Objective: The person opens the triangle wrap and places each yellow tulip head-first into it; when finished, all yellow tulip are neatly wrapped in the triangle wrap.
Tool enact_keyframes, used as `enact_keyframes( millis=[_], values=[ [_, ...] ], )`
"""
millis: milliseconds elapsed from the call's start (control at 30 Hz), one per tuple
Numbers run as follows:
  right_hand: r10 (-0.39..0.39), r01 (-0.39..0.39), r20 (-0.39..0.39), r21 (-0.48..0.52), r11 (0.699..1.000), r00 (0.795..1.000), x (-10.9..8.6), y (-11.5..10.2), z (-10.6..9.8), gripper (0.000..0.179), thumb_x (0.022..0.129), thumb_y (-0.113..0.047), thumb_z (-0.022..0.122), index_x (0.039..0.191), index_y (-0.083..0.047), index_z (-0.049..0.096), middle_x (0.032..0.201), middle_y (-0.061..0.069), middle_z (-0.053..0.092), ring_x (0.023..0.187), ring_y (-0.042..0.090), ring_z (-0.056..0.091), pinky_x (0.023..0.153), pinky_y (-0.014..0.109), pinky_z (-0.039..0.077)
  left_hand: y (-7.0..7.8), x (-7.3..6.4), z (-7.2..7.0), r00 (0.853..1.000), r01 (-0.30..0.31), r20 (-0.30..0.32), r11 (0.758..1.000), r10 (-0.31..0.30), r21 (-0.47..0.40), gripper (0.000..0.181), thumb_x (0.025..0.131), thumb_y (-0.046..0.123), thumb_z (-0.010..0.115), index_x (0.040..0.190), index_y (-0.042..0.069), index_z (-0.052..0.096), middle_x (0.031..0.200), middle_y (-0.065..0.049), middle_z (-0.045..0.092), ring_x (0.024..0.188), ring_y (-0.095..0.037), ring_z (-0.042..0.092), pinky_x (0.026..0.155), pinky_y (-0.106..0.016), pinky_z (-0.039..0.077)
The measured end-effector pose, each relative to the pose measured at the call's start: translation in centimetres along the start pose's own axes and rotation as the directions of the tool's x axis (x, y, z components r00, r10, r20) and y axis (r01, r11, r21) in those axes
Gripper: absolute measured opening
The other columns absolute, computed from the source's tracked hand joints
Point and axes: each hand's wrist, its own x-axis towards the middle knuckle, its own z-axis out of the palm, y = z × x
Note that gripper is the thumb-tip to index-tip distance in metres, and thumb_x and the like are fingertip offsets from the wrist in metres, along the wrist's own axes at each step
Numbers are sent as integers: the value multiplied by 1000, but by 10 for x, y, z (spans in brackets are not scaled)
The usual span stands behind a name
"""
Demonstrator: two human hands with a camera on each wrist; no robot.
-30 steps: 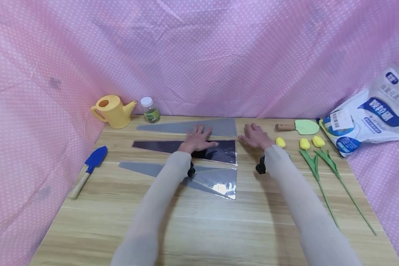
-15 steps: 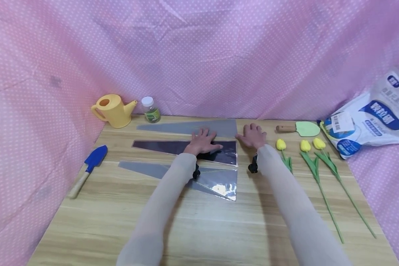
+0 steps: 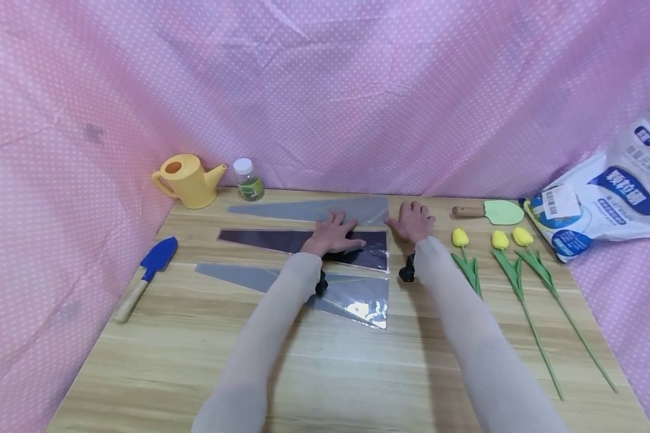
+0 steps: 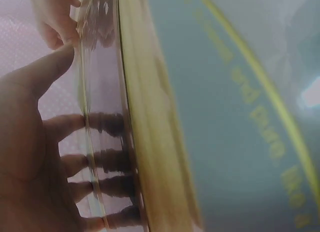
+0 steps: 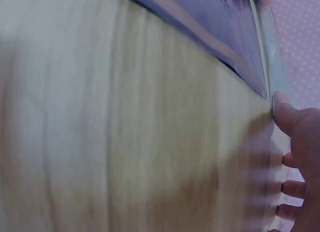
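Three long tapered plastic sleeves lie in a row, wide ends to the right: a far grey one [image 3: 281, 210], a dark middle one [image 3: 271, 239] and a near translucent one [image 3: 352, 291], whose yellow lettering shows in the left wrist view. My left hand [image 3: 333, 234] stretches over the dark sleeve, its spread fingertips on the lower part of the far sleeve. At the far sleeve's right end is my right hand [image 3: 411, 222], thumb at the corner, fingers on the wood beside it. In the right wrist view, that thumb [image 5: 281, 106] meets the sleeve's edge.
A yellow watering can [image 3: 186, 180] and a white-capped jar [image 3: 248, 180] stand back left, with a blue trowel [image 3: 159, 254] nearer. Rightward lie a green trowel [image 3: 504, 212], three yellow tulips [image 3: 500, 240] and a white printed bag [image 3: 601, 192]. Pink dotted cloth [image 3: 325, 108] surrounds the wooden table [image 3: 325, 385].
My right hand has moved left until its thumb meets the far sleeve's right end. The left hand has slid slightly right and toward me. The far sleeve has shifted a little rightward.
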Motion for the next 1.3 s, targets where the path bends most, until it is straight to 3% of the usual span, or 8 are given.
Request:
enact_keyframes(
  millis=[267, 400, 500, 633, 833, 1000, 1133, 1300],
  values=[
    [-3, 7, -35, 124, 992, 999, 1, -5, 2, 60, 98, -47, 55, 136, -2, 49, 156, 30, 30, 142, 50, 28, 112, 70, 26, 3, 0, 1, 999, -32, 14, 999, 32, -27, 79, 96, 68, 43, 160, 29, 22, 171, -11, 6, 158, -37, 3, 124, -66, 10],
    [-56, 57, -11, 280, 958, 998, 3, -8, 1, 59, 97, -35, 57, 148, -9, 43, 159, 26, 31, 146, 48, 24, 115, 69, 19, 5, 0, 1, 999, -34, 15, 998, 35, -46, 80, 95, 68, 43, 160, 29, 22, 171, -11, 6, 158, -38, 3, 123, -67, 10],
    [-94, 68, 28, 488, 870, 995, 4, -11, -2, 61, 95, -20, 55, 152, -8, 38, 157, 24, 38, 145, 44, 32, 121, 62, 21, 7, 1, 1, 999, -31, 23, 998, 32, -56, 79, 95, 69, 43, 160, 29, 22, 171, -10, 6, 158, -37, 2, 123, -67, 9],
    [-136, 49, 67, 708, 704, 988, 5, -17, -11, 63, 99, -15, 48, 156, -1, 27, 159, 26, 34, 146, 42, 36, 121, 55, 30, 8, 2, 1, 999, -18, 37, 998, 20, -60, 78, 95, 69, 41, 160, 30, 23, 171, -8, 5, 158, -36, 1, 124, -66, 8],
    [-115, -60, 150, 823, 566, 982, 0, -32, -31, 67, 106, -42, 38, 160, -9, 18, 168, 15, 16, 154, 40, 20, 122, 62, 24, 11, 6, 0, 1000, -9, 7, 998, 10, -66, 76, 96, 68, 41, 159, 29, 27, 171, -9, 8, 158, -35, 3, 124, -66, 9],
    [-128, -137, 224, 866, 480, 966, -4, -39, -43, 73, 105, -55, 29, 161, -13, 11, 168, 16, 16, 154, 42, 20, 123, 61, 23, 13, 11, -5, 990, -37, -144, 986, 13, -161, 63, 99, 53, 51, 151, 20, 43, 165, -14, 26, 154, -36, 23, 123, -61, 23],
    [-138, -150, 236, 876, 459, 962, -5, -39, -45, 73, 105, -56, 28, 160, -10, 13, 166, 18, 20, 152, 44, 24, 122, 61, 24, 17, 15, -9, 963, -98, -271, 937, 4, -335, 48, 99, 25, 55, 144, 9, 51, 155, -17, 43, 137, -33, 48, 116, -50, 40],
    [-157, -148, 232, 896, 419, 960, -6, -40, -45, 71, 106, -52, 25, 160, -8, 13, 166, 20, 20, 152, 44, 24, 120, 64, 26, 26, 18, -11, 924, -157, -371, 789, -95, -594, 41, 95, 11, 54, 133, 0, 59, 135, -18, 61, 105, -29, 63, 104, -44, 49]
  ],
)
